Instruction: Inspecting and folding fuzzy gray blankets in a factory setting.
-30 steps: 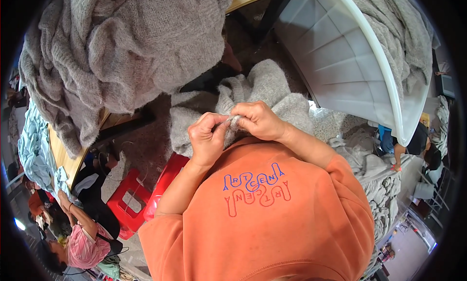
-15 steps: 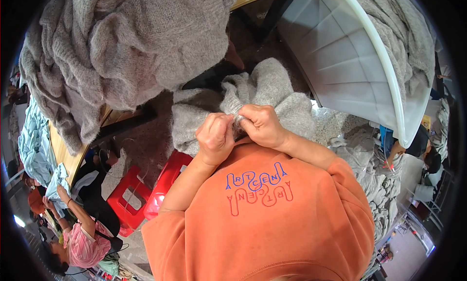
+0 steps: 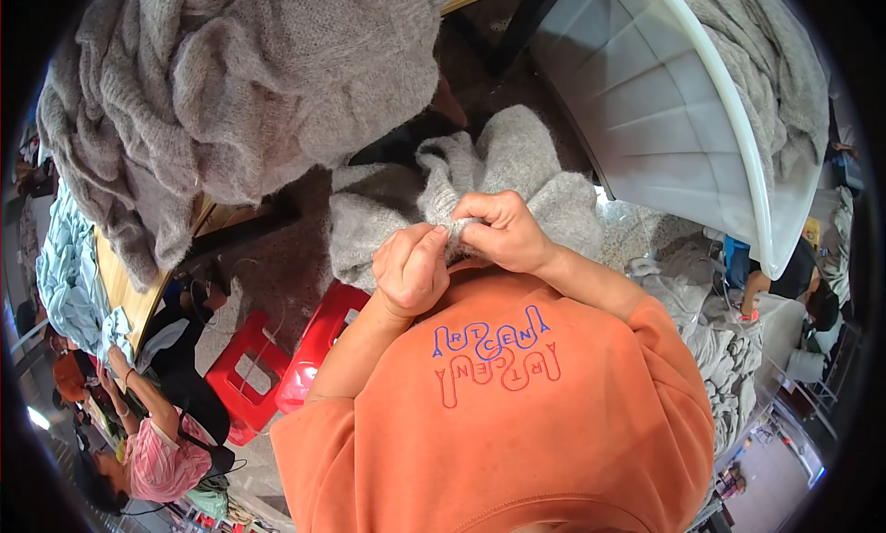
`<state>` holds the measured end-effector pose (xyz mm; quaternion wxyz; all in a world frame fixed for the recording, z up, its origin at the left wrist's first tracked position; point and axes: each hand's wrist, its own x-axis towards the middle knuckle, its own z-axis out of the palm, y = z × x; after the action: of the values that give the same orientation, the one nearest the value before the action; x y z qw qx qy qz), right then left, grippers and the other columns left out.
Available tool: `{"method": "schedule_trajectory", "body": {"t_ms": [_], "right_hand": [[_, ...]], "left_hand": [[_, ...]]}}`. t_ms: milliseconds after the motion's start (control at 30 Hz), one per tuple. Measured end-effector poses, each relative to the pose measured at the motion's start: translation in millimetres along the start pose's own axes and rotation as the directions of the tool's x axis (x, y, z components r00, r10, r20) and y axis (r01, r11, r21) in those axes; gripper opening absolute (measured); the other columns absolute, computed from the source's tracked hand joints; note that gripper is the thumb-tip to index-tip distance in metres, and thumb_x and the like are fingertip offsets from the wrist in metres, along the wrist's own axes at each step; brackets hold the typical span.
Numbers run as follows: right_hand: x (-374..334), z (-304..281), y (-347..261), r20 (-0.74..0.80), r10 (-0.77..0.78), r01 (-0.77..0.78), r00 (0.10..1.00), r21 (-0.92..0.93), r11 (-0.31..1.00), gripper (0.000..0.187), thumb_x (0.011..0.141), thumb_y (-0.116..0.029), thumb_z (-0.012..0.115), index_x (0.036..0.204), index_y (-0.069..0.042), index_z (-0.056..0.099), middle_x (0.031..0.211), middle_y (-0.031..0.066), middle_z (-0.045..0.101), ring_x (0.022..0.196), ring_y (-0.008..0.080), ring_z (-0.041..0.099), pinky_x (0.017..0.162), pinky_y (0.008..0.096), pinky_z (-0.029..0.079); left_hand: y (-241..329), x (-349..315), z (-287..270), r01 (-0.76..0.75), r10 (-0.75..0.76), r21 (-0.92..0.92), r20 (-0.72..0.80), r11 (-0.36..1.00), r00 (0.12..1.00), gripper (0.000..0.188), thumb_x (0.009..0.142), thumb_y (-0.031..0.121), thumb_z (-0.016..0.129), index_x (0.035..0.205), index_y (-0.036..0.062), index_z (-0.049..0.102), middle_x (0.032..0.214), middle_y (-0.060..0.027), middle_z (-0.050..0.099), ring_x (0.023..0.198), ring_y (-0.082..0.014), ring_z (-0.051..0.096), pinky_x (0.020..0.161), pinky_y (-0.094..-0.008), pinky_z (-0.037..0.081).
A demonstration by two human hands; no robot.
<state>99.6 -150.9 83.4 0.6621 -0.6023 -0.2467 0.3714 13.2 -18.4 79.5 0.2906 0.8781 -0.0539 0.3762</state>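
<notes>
A fuzzy light grey knitted garment (image 3: 521, 155) lies bunched in front of my body, spread over my lap. My left hand (image 3: 409, 267) is closed, thumb and fingers pinching the ribbed edge of the knit. Right beside it my right hand (image 3: 506, 230) grips the same edge, its index finger bent over and the thumb pressed in. The two hands nearly meet at a small gathered fold. Exactly which part of the garment lies between the fingertips is hidden.
A heap of grey-brown knits (image 3: 277, 81) covers the table (image 3: 138, 293) ahead and left. At right stands a white plastic tub (image 3: 646, 108) holding more knits. Red plastic stools (image 3: 245, 367) stand at left, near a co-worker in pink (image 3: 166, 459) handling pale blue cloth (image 3: 69, 265).
My right hand has shifted slightly, its fingers rolling up over the knit edge. The left fingers have turned and straightened a little. The garment stays almost in place.
</notes>
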Motion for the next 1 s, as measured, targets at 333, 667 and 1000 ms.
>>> {"method": "schedule_trajectory", "body": {"t_ms": [333, 667, 1000], "right_hand": [[8.8, 8.3, 0.6, -0.160, -0.547, 0.380, 0.821, -0.562, 0.734, 0.015, 0.064, 0.003, 0.054, 0.078, -0.002, 0.055, 0.062, 0.0105, 0.052, 0.051, 0.0268, 0.052, 0.045, 0.0330, 0.041], [5.2, -17.9, -4.8, 0.095, -0.674, 0.483, 0.732, -0.770, 0.417, 0.022, 0.060, 0.003, 0.056, 0.081, -0.001, 0.055, 0.063, 0.0096, 0.052, 0.048, 0.0250, 0.051, 0.043, 0.0330, 0.041], [14.4, -31.7, 17.1, 0.117, -0.365, 0.198, 0.924, -0.961, 0.194, 0.023, 0.065, -0.004, 0.060, 0.088, -0.004, 0.056, 0.113, 0.0135, 0.049, 0.095, 0.0260, 0.052, 0.066, 0.0327, 0.044]], "left_hand": [[7.3, 6.1, 2.8, 0.085, -0.085, -0.015, -0.053, 0.996, 0.995, 0.017, 0.063, -0.010, 0.061, 0.078, -0.0013, 0.058, 0.067, -0.0111, 0.058, 0.054, -0.0222, 0.056, 0.048, -0.0279, 0.046], [1.1, -3.3, 0.1, 0.209, -0.183, -0.142, 0.175, 0.968, 0.967, 0.015, 0.065, -0.007, 0.063, 0.074, 0.0013, 0.055, 0.066, -0.0109, 0.056, 0.052, -0.0234, 0.053, 0.045, -0.0304, 0.041], [-13.2, -7.3, -8.2, 0.655, -0.553, -0.349, 0.353, 0.670, 0.754, 0.004, 0.075, -0.003, 0.060, 0.080, -0.0027, 0.061, 0.065, -0.0001, 0.052, 0.058, -0.0065, 0.046, 0.051, -0.0204, 0.037]]}}
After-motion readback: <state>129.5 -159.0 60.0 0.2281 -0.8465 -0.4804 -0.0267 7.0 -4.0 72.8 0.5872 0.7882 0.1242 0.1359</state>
